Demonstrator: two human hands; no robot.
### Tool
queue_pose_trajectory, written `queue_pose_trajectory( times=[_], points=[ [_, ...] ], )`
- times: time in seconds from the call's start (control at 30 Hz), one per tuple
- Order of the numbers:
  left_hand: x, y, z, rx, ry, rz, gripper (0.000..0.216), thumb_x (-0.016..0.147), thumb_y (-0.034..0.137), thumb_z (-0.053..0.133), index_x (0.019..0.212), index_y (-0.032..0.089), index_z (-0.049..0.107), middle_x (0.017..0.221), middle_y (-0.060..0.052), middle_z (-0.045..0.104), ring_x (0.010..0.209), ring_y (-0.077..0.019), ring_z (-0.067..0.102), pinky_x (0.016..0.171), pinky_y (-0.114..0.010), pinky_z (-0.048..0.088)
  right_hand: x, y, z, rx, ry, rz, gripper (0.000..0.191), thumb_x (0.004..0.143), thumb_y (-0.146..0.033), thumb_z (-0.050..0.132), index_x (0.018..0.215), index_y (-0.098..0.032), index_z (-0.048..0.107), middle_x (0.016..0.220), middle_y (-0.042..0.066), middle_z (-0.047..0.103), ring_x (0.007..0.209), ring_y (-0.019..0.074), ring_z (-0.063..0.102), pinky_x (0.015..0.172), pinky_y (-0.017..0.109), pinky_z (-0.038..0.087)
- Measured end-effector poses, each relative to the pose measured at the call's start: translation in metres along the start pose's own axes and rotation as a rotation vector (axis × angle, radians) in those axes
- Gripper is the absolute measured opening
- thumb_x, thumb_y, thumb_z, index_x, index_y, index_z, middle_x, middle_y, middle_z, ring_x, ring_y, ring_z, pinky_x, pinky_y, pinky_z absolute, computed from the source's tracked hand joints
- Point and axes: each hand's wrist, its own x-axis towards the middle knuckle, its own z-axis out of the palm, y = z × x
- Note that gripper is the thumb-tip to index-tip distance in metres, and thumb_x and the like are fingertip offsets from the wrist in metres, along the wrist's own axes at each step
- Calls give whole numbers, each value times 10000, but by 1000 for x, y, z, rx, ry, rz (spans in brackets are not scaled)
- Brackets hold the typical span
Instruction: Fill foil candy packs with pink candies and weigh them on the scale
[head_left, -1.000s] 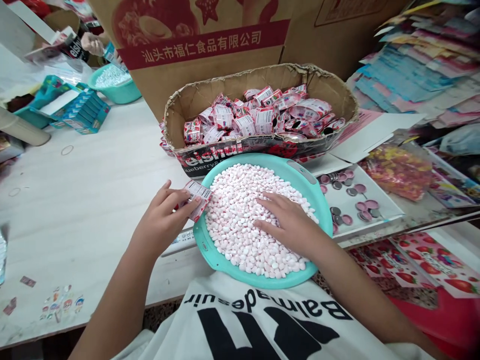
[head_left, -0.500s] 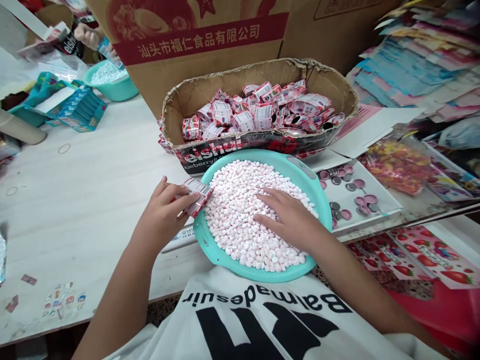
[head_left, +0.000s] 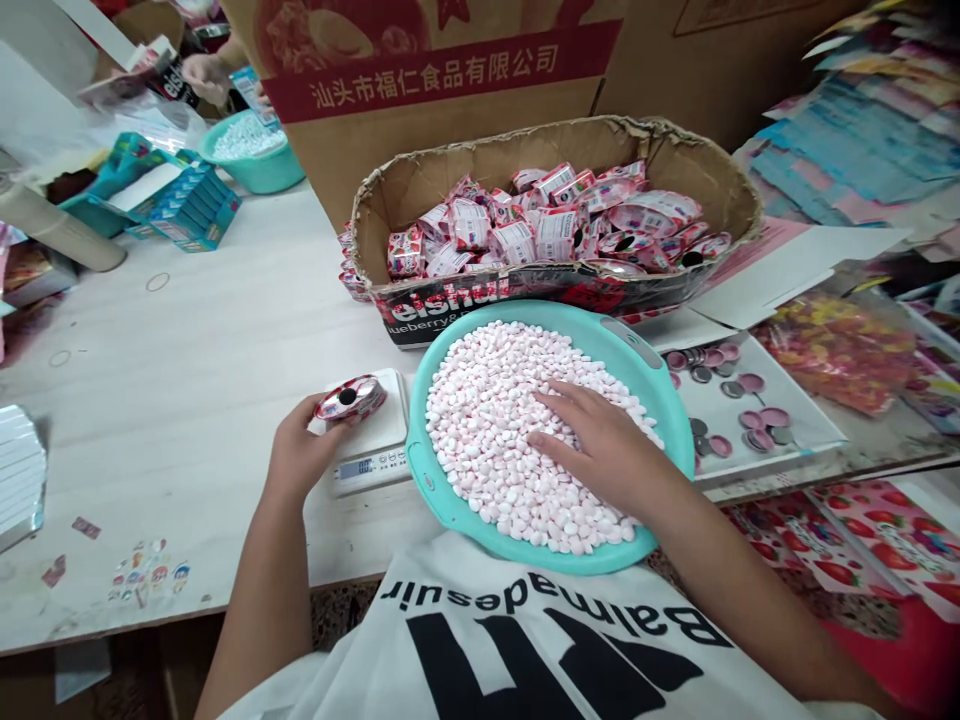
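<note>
My left hand [head_left: 304,445] grips a small red and pink candy packet [head_left: 349,398] by its edge, its end with a dark spot facing me. The packet is over the white plate of a digital scale [head_left: 390,410]; whether it touches the plate I cannot tell. The scale's small display shows zeros. My right hand [head_left: 589,435] lies on the pale pink candies [head_left: 487,430], thumb and fingers apart. These candies fill much of a turquoise basin [head_left: 679,430], which overlaps the scale's right side.
Behind the basin a cut-down cardboard box [head_left: 742,190] holds many filled packets [head_left: 517,240]. A shallow white tray [head_left: 810,440] with pink and silver round pieces lies to the right. At the far left, a co-worker's hand [head_left: 206,78] is above another turquoise basin [head_left: 270,172].
My left hand has moved the packet left from the basin's rim to over the scale, turning its end toward me. My right hand stays on the candies. The view has shifted slightly left.
</note>
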Motion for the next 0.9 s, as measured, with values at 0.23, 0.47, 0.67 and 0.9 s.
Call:
queue_pose_trajectory(
  times=[0.23, 0.47, 0.67, 0.9],
  points=[
    [11, -11, -11, -167, -177, -33, 828, 634, 417, 826, 1374, 231, 506, 1321, -133, 622, 1236, -301, 568, 1072, -472, 427, 1, 2, 1, -20, -23, -16, 609, 920, -601, 437, 1404, -233, 483, 1524, 118, 412, 1408, 325, 367, 1143, 550, 337],
    [17, -58, -25, -480, 372, -208, 489, 881, 566, 495, 1181, 200, 616, 1226, -132, 655, 1145, -235, 636, 1029, -455, 478, 1, 1, -1, -20, 7, -25, 594, 872, -619, 513, 1325, -235, 554, 1342, 127, 538, 1276, 336, 493, 1068, 505, 429],
    [3, -103, -17, -321, 539, -313, 456, 818, 465, 597, 1167, 171, 613, 1182, -121, 652, 1024, -221, 672, 990, -435, 511, 2, 2, -2, 3, 30, -35, 525, 858, -604, 542, 1256, -266, 604, 1206, 94, 602, 1183, 328, 548, 1012, 472, 466],
    [3, -104, -12, -146, 571, -123, 295, 829, 400, 608, 951, 155, 720, 1128, -104, 663, 1103, -220, 623, 913, -356, 556, 1, 2, -6, 103, -14, 35, 480, 855, -594, 561, 1188, -258, 641, 1146, 74, 624, 1077, 280, 620, 917, 403, 514]
  ],
)
